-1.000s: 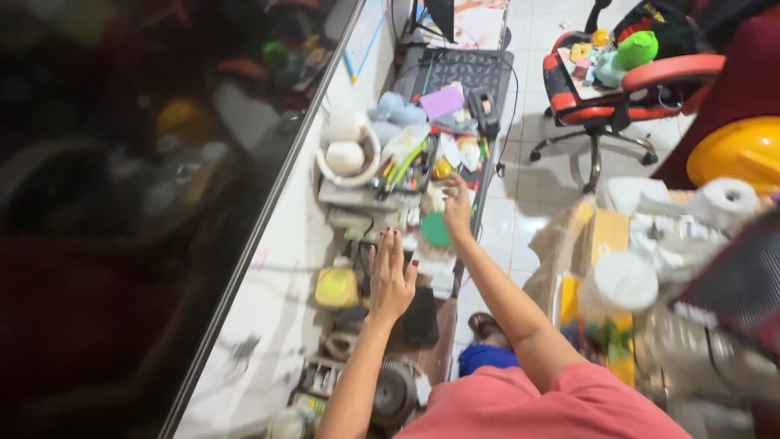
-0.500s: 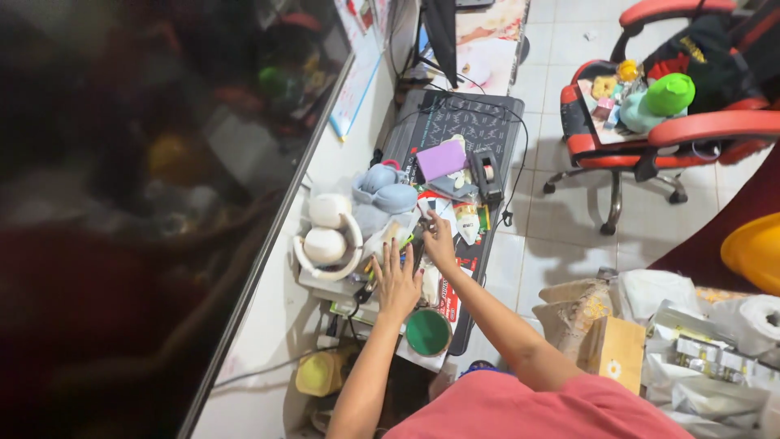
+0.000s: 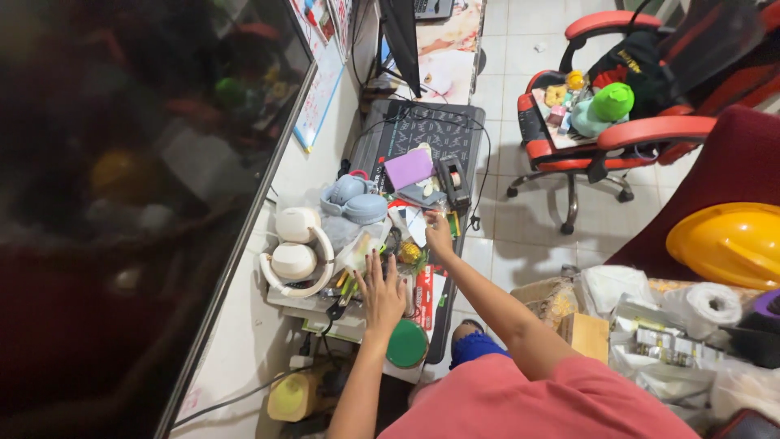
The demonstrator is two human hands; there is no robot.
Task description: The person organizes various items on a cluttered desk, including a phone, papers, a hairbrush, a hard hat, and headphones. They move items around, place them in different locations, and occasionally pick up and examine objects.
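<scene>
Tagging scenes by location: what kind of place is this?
Probably a home desk or hobby corner. A cluttered desk runs along a window, with white headphones and a dark desk mat on it, and a red office chair piled with plush toys on the tiled floor.

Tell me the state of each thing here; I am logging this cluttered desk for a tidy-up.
Left hand: open, fingers spread, flat on the clutter.
Right hand: reaching into the desk clutter; grip unclear.
White headphones: lying flat, nobody wearing them.
Blue-grey headphones: lying on the desk.
Green round lid: lying flat at the desk edge.
Red office chair: nobody seated, toys piled on it.
Yellow hard hat: dome up.
</scene>
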